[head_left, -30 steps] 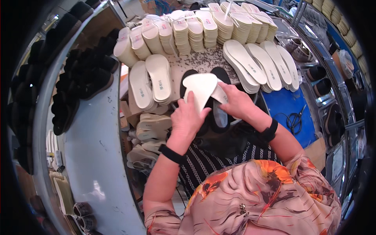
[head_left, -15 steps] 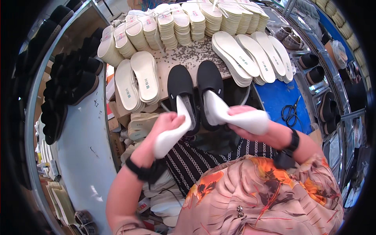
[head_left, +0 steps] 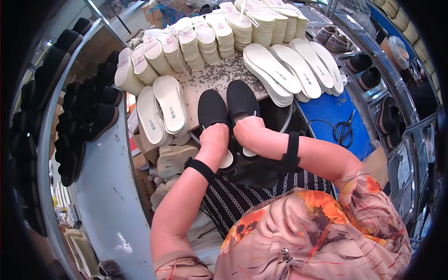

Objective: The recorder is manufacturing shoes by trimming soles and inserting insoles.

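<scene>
Left hand [head_left: 215, 136] in left shoe [head_left: 212, 107], right hand [head_left: 247, 132] in right shoe [head_left: 242, 97]; white insoles [head_left: 227, 161] show at both heels. Each grip is hidden; closure and hold I cannot tell.

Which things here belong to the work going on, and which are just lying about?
In the job:
left hand, reaching into left shoe
right hand, reaching into right shoe
insoles, heel ends showing
insole piles, probably

Lying about, it seems:
scissors
plaid shoes
plastic bag
</scene>
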### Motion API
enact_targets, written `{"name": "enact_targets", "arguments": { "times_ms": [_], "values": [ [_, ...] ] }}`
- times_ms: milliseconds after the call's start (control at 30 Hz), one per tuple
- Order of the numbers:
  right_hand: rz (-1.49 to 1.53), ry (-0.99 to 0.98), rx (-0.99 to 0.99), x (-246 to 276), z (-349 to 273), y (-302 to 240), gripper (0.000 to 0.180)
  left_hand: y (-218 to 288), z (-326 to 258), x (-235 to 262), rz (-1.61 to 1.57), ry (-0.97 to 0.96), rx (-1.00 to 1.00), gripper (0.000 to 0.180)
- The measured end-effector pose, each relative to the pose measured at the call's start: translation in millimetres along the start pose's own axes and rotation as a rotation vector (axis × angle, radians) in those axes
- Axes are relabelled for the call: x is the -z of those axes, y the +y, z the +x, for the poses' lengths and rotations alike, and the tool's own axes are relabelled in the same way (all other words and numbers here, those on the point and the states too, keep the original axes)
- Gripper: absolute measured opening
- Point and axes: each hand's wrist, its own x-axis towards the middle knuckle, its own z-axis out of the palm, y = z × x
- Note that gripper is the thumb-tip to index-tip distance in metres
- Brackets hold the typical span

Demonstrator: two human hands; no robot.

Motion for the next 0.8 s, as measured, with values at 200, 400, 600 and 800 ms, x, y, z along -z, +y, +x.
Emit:
{"name": "enact_targets", "arguments": {
  "times_ms": [200, 400, 600, 800],
  "values": [
    [0.137, 0.087, -0.138, -18, 19, 9, 0.020, 7, 9, -11, -0.009, -0.017, 0.030, 0.017],
    [0.164, 0.178, -0.176, -22, 24, 12, 0.020, 3, 22, -2, -0.246, -0.311, 0.158, 0.023],
    [0.188, 0.180, -0.039, -9, 20, 20, 0.020, -2, 18, -16, -0.515, -0.077, 0.390, 0.034],
    [0.542, -0.396, 0.147, 9, 22, 64, 0.029, -20, 33, -7, -0.479, -0.272, 0.201, 0.041]
  ]
}}
